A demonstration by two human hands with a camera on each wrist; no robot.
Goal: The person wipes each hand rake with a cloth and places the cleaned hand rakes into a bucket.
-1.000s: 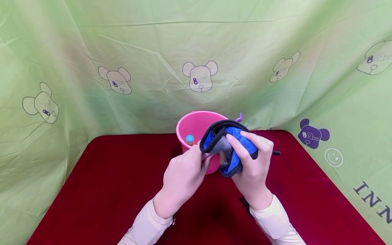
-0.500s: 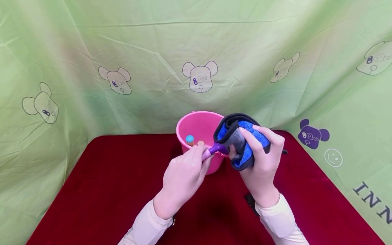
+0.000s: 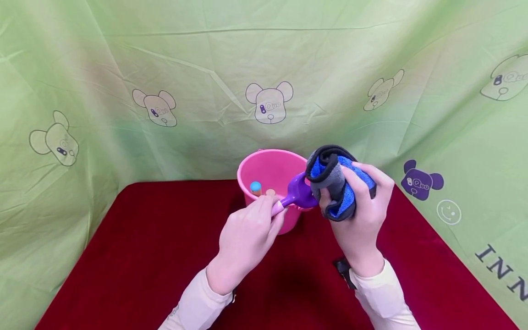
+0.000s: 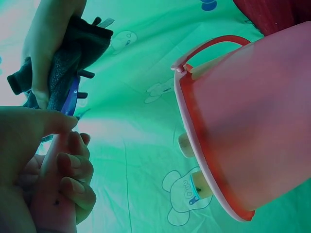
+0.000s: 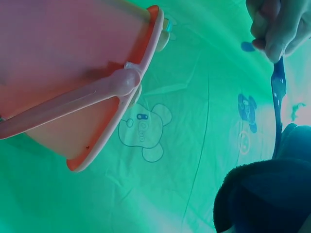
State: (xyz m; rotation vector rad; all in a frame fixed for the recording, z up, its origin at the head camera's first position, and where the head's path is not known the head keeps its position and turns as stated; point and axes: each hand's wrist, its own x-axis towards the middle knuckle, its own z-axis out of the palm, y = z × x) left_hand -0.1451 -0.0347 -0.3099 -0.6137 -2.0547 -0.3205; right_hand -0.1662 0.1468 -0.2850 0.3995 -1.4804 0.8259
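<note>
My left hand (image 3: 247,233) grips the light pink handle of a purple toy rake (image 3: 301,191), held at a slant in front of the bucket. Short prongs of the rake (image 4: 72,99) stick out past the cloth in the left wrist view. Bunched in my right hand (image 3: 365,215) is a blue and grey towelling cloth (image 3: 336,183) with black edging, wrapped over the rake's head and hiding its far end. Behind both hands stands a pink bucket (image 3: 268,167). In the right wrist view the cloth (image 5: 267,194) covers the lower right corner.
Inside the bucket, a blue-topped handle (image 3: 255,187) and a round wooden end (image 3: 270,192) show near the rim. A dark red cloth (image 3: 165,256) covers the table. Green printed fabric (image 3: 206,68) hangs behind and at both sides.
My right hand has moved right and upward with the cloth, away from my left hand, baring the rake's neck and part of its purple head. My left hand has stayed nearly still.
</note>
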